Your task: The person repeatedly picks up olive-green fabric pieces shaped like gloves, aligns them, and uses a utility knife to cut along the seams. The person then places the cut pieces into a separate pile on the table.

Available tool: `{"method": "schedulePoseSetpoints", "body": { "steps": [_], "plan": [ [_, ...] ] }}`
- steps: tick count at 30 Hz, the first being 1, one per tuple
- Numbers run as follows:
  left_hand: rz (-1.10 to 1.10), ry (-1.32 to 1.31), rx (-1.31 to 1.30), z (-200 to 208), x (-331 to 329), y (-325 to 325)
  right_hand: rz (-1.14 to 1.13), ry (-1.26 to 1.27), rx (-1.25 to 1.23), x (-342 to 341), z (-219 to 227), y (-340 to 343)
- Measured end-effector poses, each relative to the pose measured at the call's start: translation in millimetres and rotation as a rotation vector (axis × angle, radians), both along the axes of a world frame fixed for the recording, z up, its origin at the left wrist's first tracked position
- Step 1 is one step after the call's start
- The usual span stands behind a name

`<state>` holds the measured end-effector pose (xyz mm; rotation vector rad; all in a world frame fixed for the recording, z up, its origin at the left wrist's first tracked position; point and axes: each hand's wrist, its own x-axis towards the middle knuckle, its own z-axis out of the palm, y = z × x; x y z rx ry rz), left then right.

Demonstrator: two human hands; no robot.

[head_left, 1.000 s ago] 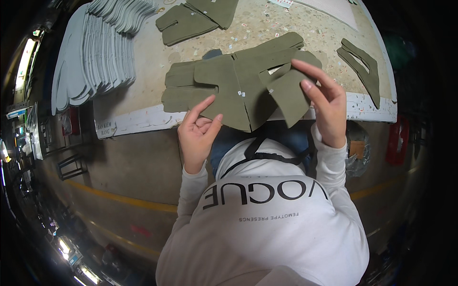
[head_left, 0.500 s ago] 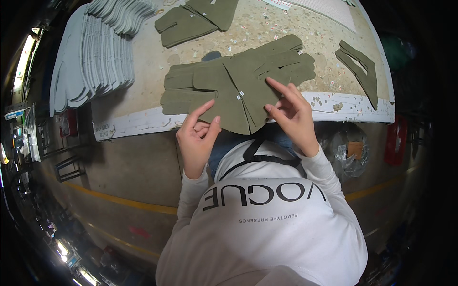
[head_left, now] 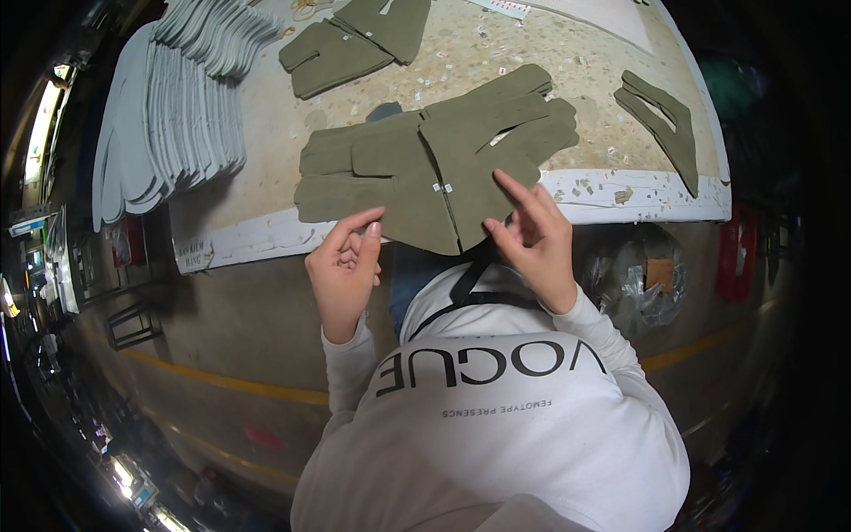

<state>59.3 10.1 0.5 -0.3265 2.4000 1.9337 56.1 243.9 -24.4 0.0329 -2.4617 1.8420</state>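
Note:
Two olive-green cut fabric pieces shaped like glove parts lie side by side at the table's front edge, their straight edges meeting along a dark slanting line. Small white tags sit on this line. My left hand [head_left: 344, 269] is by the lower edge of the left fabric piece [head_left: 368, 182], index finger stretched toward it, thumb slightly apart and other fingers curled. On the right fabric piece [head_left: 483, 173] rests the index finger of my right hand [head_left: 539, 244]; its thumb is spread near the lower edge. Neither hand grips anything that I can see.
Tall rows of grey-blue glove-shaped pieces [head_left: 191, 106] stand at the left. More olive pieces [head_left: 341, 58] lie at the back, and a narrow olive offcut [head_left: 660, 120] at the right. Small paper bits litter the table [head_left: 603, 106]. A clear plastic bag [head_left: 638, 279] is below the right edge.
My left hand has drawn back left and down from the left piece. My right hand has slid slightly down and left. The tags and the seam between the pieces have shifted slightly toward me.

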Motion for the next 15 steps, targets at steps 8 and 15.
{"method": "schedulePoseSetpoints", "body": {
  "steps": [8, 15],
  "plan": [
    [-0.072, 0.04, 0.036, 0, -9, 13, 0.295, 0.499, 0.577, -2, 6, 14],
    [-0.16, -0.005, 0.061, 19, -15, 23, 0.083, 0.415, 0.299, -9, 6, 10]
  ]
}}
